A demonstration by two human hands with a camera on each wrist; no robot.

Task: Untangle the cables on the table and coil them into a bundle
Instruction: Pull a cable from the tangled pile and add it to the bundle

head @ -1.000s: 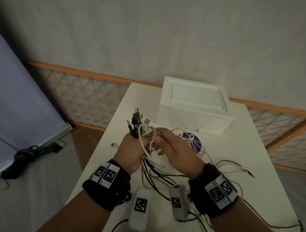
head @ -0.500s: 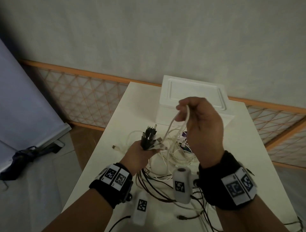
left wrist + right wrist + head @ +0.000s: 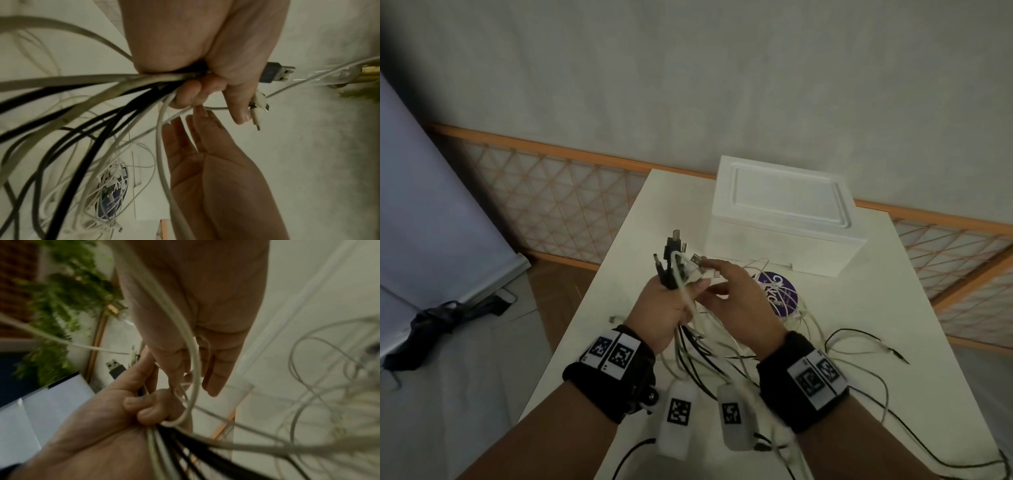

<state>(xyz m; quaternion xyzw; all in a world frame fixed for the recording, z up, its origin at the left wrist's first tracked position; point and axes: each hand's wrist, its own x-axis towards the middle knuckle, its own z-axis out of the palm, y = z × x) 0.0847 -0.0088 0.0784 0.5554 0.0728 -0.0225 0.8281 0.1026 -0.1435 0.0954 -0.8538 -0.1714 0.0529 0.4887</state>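
My left hand (image 3: 681, 291) grips a bundle of black and white cables (image 3: 676, 270) above the table, their USB plugs (image 3: 674, 240) sticking up out of the fist. The left wrist view shows the same fist (image 3: 205, 91) round the cables (image 3: 123, 84), with a black USB plug (image 3: 275, 73) poking out. My right hand (image 3: 719, 284) is beside the fist, fingers straight, fingertips touching the white plug ends. In the right wrist view a thick white cable (image 3: 193, 353) loops across the open right palm (image 3: 195, 369). The cables' loose lengths (image 3: 722, 353) hang tangled down to the table.
A white foam box (image 3: 784, 219) stands at the back of the white table (image 3: 876, 291). A purple round disc (image 3: 779, 291) lies under thin white wires. A thin black cable (image 3: 859, 334) trails right. A small plug (image 3: 613, 319) lies near the left edge.
Half a second ago my right hand was raised high, pulling a white cable up. It has come back down to the left fist and opened. The left hand still grips the bundle.
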